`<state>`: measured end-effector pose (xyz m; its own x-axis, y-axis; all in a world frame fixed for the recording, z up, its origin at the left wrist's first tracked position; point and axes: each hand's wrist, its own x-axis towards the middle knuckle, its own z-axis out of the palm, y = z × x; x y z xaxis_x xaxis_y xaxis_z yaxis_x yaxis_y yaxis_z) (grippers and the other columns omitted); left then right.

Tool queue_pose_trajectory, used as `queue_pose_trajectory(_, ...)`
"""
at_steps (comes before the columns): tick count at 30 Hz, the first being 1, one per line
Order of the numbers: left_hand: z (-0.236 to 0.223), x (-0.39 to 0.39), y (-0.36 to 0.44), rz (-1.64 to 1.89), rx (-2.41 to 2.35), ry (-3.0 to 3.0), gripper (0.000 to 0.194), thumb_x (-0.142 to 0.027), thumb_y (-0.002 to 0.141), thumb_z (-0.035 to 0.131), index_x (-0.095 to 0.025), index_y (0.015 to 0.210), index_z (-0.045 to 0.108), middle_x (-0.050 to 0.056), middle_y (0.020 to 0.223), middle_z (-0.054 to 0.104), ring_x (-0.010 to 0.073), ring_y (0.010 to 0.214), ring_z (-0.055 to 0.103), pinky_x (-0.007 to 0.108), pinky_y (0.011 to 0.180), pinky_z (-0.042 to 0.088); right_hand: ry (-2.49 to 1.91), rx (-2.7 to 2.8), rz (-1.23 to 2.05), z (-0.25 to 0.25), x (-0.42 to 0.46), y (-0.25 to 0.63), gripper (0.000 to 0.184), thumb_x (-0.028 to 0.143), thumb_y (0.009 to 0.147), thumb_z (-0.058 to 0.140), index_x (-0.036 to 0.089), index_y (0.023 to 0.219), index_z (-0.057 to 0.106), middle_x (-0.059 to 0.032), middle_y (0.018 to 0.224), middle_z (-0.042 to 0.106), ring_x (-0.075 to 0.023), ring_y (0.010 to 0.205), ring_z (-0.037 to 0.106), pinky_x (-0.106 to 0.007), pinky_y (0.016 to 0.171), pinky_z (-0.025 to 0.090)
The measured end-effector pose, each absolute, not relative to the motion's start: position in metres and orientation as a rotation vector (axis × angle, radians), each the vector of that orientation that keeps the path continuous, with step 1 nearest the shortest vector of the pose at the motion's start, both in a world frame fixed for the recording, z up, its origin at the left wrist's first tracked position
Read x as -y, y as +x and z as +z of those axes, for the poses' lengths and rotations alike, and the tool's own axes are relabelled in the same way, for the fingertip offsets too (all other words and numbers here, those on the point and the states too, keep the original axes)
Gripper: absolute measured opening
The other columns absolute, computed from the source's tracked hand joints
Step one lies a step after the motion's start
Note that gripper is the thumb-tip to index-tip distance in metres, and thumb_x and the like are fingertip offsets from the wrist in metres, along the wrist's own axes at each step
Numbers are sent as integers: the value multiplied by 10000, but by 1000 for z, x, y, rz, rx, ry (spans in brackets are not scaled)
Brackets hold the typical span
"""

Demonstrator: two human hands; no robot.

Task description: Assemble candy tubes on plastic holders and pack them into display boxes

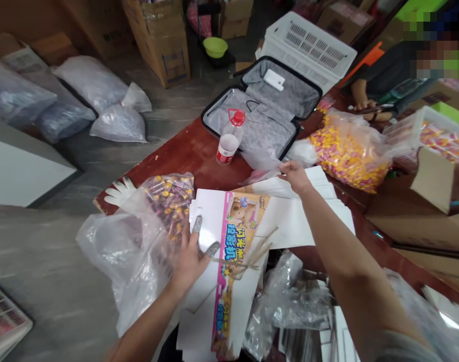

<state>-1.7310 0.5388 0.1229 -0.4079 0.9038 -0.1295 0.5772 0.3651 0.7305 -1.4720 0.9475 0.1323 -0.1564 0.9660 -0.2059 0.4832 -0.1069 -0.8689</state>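
My left hand (189, 259) lies with fingers apart on the left side of a stack of printed cardboard sheets (208, 216), grey covers on its thumb and one finger. The sheets are white, with a pink and yellow strip of large blue characters. Loose rubber bands (252, 259) rest across them. My right hand (295, 176) reaches forward and pinches the edge of a thin clear plastic bag (265, 162). Below that hand, white sheets (289, 218) are fanned out. To the left of the stack, a clear bag of small purple and yellow pieces (167, 193) lies partly open.
A bottle with a red cap (229, 141) stands before an open grey-lined case (270, 118). A white glove (119, 193) lies at the table's left edge. Right are a bag of yellow and pink pieces (350, 151), a cardboard box (418, 211) and a co-worker's hands (365, 103).
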Motion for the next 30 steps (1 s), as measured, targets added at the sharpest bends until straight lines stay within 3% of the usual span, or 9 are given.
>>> queue_pose_trajectory(5, 112, -544, -1733, 801, -2074, 1197, 921, -568, 986, 679, -295, 1744, 234, 168, 1802, 186, 398, 1673, 246, 590, 1285, 423, -1519, 1397, 1176, 129, -943, -1476, 376, 477, 807, 708, 268, 860, 400, 29, 870, 579, -134, 843, 621, -321, 811, 610)
queue_pose_trajectory(8, 111, -546, -1739, 805, -2043, 1239, 891, -544, 988, 684, -326, 1737, 252, 131, 1793, 250, 374, 1691, 197, 594, 1314, 377, -1475, 1355, 1132, 130, -935, -1476, 346, 453, 821, 680, 273, 878, 390, 41, 857, 567, -134, 856, 631, -306, 820, 588)
queue_pose_trajectory(14, 109, -552, -1744, 832, -2004, 1263, 883, -535, 1004, 667, -376, 1741, 207, 99, 1799, 240, 354, 1700, 164, 604, 1348, 297, -1557, 1552, 1138, 129, -909, -1483, 281, 332, 858, 817, 205, 982, 599, 39, 853, 618, -136, 810, 620, -311, 813, 569)
queue_pose_trajectory(17, 112, -554, -1743, 842, -1999, 1266, 851, -555, 1000, 665, -336, 1724, 275, 122, 1793, 245, 362, 1697, 173, 598, 1349, 296, -1660, 1643, 1176, 129, -908, -1492, 307, 415, 1021, 712, 147, 1169, 687, -48, 1094, 705, -165, 920, 691, -368, 856, 611)
queue_pose_trajectory(20, 114, -554, -1741, 863, -2006, 1267, 843, -573, 979, 683, -305, 1698, 334, 136, 1789, 250, 353, 1697, 179, 577, 1351, 302, -1712, 1624, 1143, 137, -915, -1500, 361, 420, 1062, 663, 153, 1305, 674, -96, 1285, 692, -200, 1069, 707, -420, 940, 621)
queue_pose_trajectory(23, 112, -551, -1739, 889, -2022, 1275, 818, -562, 970, 687, -283, 1674, 377, 140, 1776, 288, 339, 1702, 164, 558, 1349, 317, -1685, 1502, 1058, 150, -921, -1497, 348, 411, 1038, 697, 173, 1292, 674, -94, 1273, 698, -222, 1077, 707, -423, 908, 636)
queue_pose_trajectory(25, 110, -550, -1740, 892, -2029, 1288, 788, -552, 967, 690, -287, 1654, 409, 131, 1775, 303, 335, 1703, 162, 550, 1345, 330, -1644, 1393, 1004, 156, -920, -1490, 344, 435, 1075, 609, 165, 1284, 653, -88, 1228, 695, -202, 1046, 696, -384, 852, 651)
queue_pose_trajectory(30, 111, -553, -1742, 882, -2034, 1309, 818, -546, 963, 697, -302, 1677, 381, 117, 1790, 276, 351, 1689, 210, 557, 1333, 347, -1518, 1226, 926, 161, -905, -1476, 497, 640, 1037, 462, 192, 1171, 630, -60, 1116, 677, -194, 1045, 648, -359, 762, 677)
